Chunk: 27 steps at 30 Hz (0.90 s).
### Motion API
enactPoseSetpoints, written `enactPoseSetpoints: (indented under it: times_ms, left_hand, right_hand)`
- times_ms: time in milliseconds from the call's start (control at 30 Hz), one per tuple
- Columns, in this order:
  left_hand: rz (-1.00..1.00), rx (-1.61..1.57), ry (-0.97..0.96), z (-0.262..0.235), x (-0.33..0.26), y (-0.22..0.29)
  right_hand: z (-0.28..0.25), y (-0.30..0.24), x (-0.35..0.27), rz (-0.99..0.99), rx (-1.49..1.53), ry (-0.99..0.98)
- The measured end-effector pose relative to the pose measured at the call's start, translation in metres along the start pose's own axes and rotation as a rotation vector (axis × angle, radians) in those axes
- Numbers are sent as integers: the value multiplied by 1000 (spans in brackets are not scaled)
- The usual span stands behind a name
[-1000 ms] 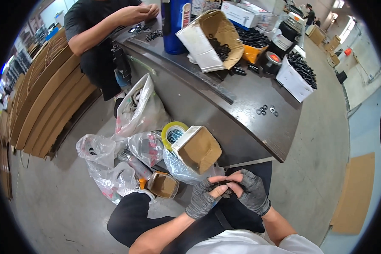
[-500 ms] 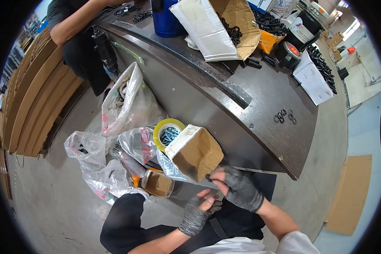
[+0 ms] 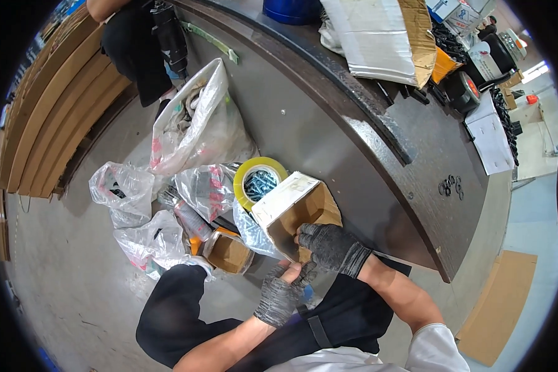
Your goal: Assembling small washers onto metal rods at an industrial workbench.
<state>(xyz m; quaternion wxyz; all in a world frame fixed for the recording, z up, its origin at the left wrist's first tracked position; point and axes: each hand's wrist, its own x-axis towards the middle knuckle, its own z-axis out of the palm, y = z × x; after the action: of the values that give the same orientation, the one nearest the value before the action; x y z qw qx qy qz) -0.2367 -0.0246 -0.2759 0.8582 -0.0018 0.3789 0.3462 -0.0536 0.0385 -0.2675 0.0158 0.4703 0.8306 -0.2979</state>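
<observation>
A white-sided cardboard box point(image 3: 285, 201) with a bare brown inside is tilted toward me on the floor beside the table. My right hand point(image 3: 335, 247), in a grey fingerless glove, reaches over its opening. The fingers are curled, and what they hold, if anything, is hidden. My left hand point(image 3: 284, 291), gloved alike, is just below the box's lower edge. Its thumb and fingers are pressed together near the right hand; I cannot make out anything in them. A yellow tape roll point(image 3: 239, 186) with silvery screws point(image 3: 260, 185) inside its ring leans against the box.
A smaller open box point(image 3: 228, 253), clear plastic bags point(image 3: 146, 239) and a large white sack point(image 3: 204, 133) lie to the left. The dark table point(image 3: 437, 217) holds several black rings point(image 3: 451, 185) and boxes of black parts. Another person's leg point(image 3: 133, 59) is at the upper left.
My right hand has moved from beside the box to over its opening. The small dark ring-like piece it pinched is out of sight. The view has shifted; my left hand stays below the box.
</observation>
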Motion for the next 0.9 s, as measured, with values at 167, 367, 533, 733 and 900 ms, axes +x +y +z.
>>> enactPoseSetpoints:
  times_ms: [167, 367, 533, 733, 900]
  left_hand:
    - [-39, 29, -46, 4, 2, 5]
    - [-6, 22, -80, 0, 5, 1]
    - [-10, 26, -48, -2, 3, 1]
    - [-3, 8, -40, 6, 1, 7]
    - [-13, -9, -28, 6, 0, 11]
  right_hand:
    - [-14, -4, -11, -12, 63, 2]
    - [-16, 1, -17, -34, 144, 83]
    - [-9, -4, -15, 79, 102, 182]
    - [-1, 4, -4, 133, -24, 21]
    - [-9, -4, 0, 168, -4, -17]
